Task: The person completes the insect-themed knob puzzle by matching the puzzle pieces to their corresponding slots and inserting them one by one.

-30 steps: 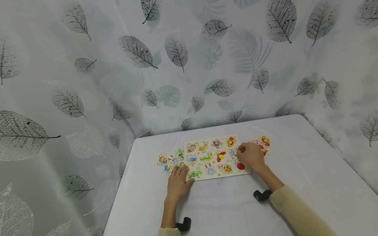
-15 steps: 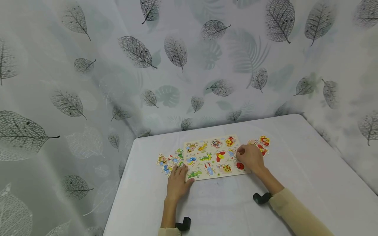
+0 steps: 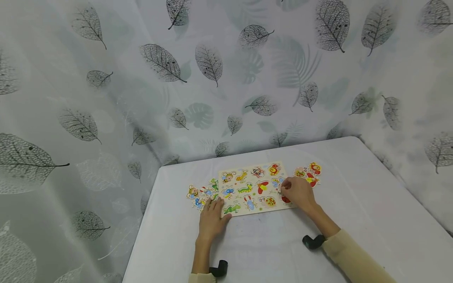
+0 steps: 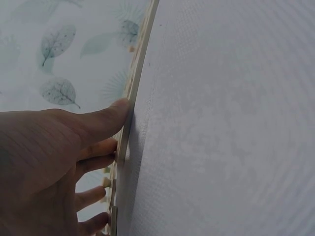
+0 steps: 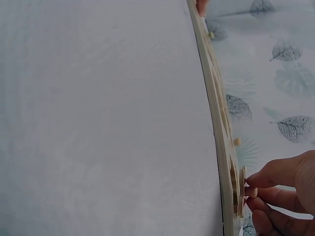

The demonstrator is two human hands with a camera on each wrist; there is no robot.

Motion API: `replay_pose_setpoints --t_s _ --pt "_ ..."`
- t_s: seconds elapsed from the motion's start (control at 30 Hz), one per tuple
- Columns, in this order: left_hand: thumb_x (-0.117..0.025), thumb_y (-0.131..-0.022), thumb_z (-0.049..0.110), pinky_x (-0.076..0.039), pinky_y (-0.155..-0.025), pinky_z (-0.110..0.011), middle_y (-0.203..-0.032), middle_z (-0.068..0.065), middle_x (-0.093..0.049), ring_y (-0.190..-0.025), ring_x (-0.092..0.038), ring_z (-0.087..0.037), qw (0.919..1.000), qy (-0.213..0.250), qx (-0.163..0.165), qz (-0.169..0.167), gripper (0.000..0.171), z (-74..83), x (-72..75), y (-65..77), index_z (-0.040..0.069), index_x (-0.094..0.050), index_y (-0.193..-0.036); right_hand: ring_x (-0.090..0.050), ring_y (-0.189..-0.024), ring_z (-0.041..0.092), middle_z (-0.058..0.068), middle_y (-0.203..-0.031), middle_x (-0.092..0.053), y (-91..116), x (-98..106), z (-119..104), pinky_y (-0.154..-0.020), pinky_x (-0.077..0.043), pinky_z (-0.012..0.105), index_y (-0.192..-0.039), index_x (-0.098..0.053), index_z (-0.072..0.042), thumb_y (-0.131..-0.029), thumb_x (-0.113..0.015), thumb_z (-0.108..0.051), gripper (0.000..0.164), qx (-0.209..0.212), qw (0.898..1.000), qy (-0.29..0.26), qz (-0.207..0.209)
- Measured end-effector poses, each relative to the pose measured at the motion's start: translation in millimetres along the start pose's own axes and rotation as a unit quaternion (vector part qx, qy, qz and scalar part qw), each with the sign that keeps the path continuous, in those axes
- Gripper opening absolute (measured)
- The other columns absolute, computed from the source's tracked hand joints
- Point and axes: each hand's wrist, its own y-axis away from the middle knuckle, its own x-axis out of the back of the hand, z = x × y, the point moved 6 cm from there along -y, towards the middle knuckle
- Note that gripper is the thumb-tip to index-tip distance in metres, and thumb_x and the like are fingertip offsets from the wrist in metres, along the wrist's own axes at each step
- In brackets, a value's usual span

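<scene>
A pale wooden peg puzzle board with insect pictures lies on the white table. My right hand is over its lower right part, near the red ladybug picture. In the right wrist view, thumb and fingers pinch a thin puzzle piece by its small wooden knob, close over the board's face. The picture on this piece is hidden. My left hand rests at the board's lower left corner, fingers extended; in the left wrist view its thumb touches the board's edge.
Several loose insect pieces, among them a bee, lie left of the board by the left fingers. More loose pieces, including a red one, lie right of it. Leaf-print curtains stand behind the table. Black devices sit at both wrists.
My right hand has shifted slightly down and toward me over the board's right side, uncovering more of the loose pieces on the right. The left hand stays put.
</scene>
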Motion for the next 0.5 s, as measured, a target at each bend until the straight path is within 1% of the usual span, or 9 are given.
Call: replay_pose_setpoints --t_s 0.13,0.5 --pt "-0.079 -0.092 0.033 -0.034 -0.118 -0.064 -0.152 -0.016 -0.056 -0.148 -0.037 -0.046 1.0 -0.003 -0.004 0.002 0.062 1.0 0.7 -0.4 0.003 -0.06 -0.144 -0.06 -0.067 0.014 -0.003 -0.073 -0.07 3 1 -1 -0.056 -0.048 0.028 -0.086 -0.079 -0.011 -0.085 -0.08 -0.015 0.004 -0.003 1.0 -0.001 -0.002" --pt "-0.078 -0.094 0.035 -0.032 -0.119 -0.064 -0.154 -0.014 -0.053 -0.15 -0.035 -0.045 1.0 -0.001 0.003 -0.007 0.063 1.8 0.3 0.6 0.005 -0.059 -0.146 -0.057 -0.066 0.014 -0.004 -0.071 -0.066 14 2 -7 -0.059 -0.047 0.03 -0.087 -0.077 -0.011 -0.086 -0.081 -0.016 0.007 -0.021 0.999 0.001 -0.035"
